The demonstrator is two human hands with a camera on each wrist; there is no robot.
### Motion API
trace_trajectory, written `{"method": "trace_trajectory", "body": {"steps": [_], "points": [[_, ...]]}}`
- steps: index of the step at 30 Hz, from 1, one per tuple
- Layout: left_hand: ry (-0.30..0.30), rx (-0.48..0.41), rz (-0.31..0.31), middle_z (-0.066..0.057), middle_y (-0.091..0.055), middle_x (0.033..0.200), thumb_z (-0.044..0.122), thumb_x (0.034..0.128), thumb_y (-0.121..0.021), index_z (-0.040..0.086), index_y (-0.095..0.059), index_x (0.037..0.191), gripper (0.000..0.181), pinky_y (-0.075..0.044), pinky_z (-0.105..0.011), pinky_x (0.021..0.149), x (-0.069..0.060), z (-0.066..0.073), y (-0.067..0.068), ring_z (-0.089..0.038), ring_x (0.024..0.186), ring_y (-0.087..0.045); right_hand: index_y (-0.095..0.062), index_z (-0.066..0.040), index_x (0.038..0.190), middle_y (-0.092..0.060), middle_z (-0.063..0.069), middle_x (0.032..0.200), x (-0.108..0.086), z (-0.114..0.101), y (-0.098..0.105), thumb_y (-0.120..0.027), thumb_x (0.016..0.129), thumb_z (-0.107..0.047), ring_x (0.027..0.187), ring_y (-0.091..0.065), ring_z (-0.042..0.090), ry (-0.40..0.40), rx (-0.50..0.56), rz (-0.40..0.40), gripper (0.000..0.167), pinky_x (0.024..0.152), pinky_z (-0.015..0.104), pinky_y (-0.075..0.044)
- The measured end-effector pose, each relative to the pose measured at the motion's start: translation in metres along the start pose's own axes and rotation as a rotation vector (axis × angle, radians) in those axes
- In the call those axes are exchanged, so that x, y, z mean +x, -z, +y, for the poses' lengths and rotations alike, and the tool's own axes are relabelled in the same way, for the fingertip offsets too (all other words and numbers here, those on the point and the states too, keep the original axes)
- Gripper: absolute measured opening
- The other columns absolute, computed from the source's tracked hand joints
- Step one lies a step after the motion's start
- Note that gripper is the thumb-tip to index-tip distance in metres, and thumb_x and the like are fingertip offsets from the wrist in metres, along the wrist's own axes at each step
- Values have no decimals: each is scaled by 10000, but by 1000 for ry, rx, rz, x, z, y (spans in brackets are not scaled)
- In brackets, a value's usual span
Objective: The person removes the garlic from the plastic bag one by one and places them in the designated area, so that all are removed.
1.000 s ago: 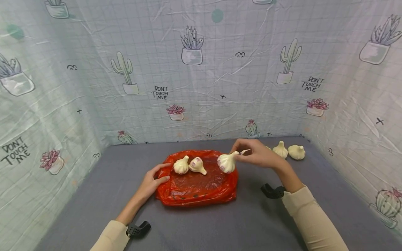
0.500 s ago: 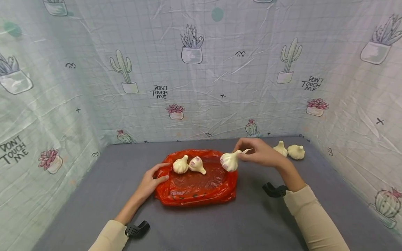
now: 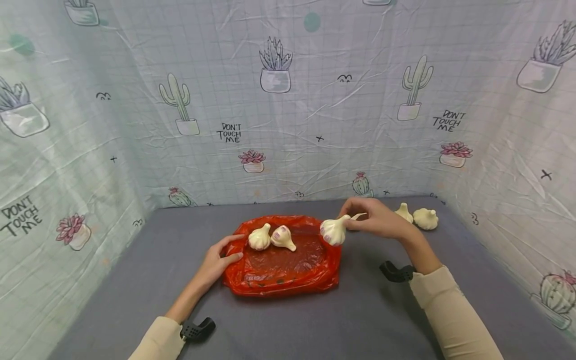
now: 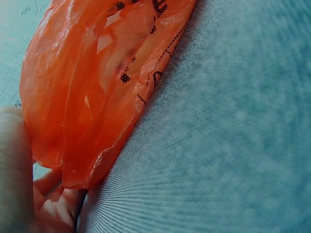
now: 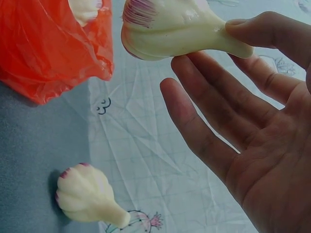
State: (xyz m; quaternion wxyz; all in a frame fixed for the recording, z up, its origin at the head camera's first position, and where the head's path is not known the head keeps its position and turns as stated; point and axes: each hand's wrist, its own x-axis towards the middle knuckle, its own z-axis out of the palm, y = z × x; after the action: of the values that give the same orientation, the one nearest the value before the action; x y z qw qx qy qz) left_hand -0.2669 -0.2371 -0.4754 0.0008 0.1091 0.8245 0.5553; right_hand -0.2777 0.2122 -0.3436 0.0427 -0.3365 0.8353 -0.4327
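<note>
A red plastic bag with its rim folded open lies on the table. Two garlic bulbs, one upright and one tipped on its side, lie side by side in it. My left hand rests against the bag's left end, with thumb and index finger spread along the rim. The right hand pinches a third garlic bulb by its stem, over the bag's right edge. In the right wrist view, thumb and fingertips meet on that bulb's stem, while the other fingers spread below.
Two further garlic bulbs, one partly behind my right wrist and one beyond it, lie at the back right of the grey table. A printed curtain encloses the back and both sides.
My right hand has shifted a little to the right with its garlic bulb, from above the bag to its right edge. The left hand has stayed at the bag.
</note>
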Motion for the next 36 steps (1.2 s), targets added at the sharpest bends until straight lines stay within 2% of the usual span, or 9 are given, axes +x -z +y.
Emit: {"method": "trace_trajectory", "body": {"steps": [6, 20, 28, 36], "points": [[1, -1, 3, -182, -607, 1437, 149, 969, -708, 165, -599, 1446, 490, -560, -242, 854, -1, 2, 0, -163, 1096, -667, -693, -134, 1087, -711, 64, 1089, -2, 2, 4, -719, 966, -131, 1031, -681, 194, 0, 0, 1, 124, 917, 347, -575], [2, -4, -3, -155, -607, 1444, 171, 964, -719, 184, -600, 1446, 496, -553, -242, 865, -2, 2, 0, -172, 1116, -657, -700, -131, 1091, -710, 70, 1097, -6, 8, 11, -694, 984, -136, 1025, -686, 182, -35, -25, 10, 107, 914, 412, -572], [1, 8, 0, -149, -594, 1461, 178, 969, -717, 184, -602, 1446, 490, -547, -236, 877, -1, 0, 0, -203, 1150, -645, -697, -119, 1079, -720, 80, 1133, -6, 14, 14, -694, 983, -130, 1043, -687, 189, -44, -22, 20, 97, 905, 293, -570], [-8, 18, 3, -152, -592, 1464, 172, 971, -715, 179, -605, 1441, 483, -546, -232, 878, -1, 1, 0, -218, 1160, -643, -687, -72, 1069, -712, 123, 1139, -10, 24, 20, -685, 978, -97, 1045, -678, 155, -38, -10, 43, 94, 904, 310, -560]]}}
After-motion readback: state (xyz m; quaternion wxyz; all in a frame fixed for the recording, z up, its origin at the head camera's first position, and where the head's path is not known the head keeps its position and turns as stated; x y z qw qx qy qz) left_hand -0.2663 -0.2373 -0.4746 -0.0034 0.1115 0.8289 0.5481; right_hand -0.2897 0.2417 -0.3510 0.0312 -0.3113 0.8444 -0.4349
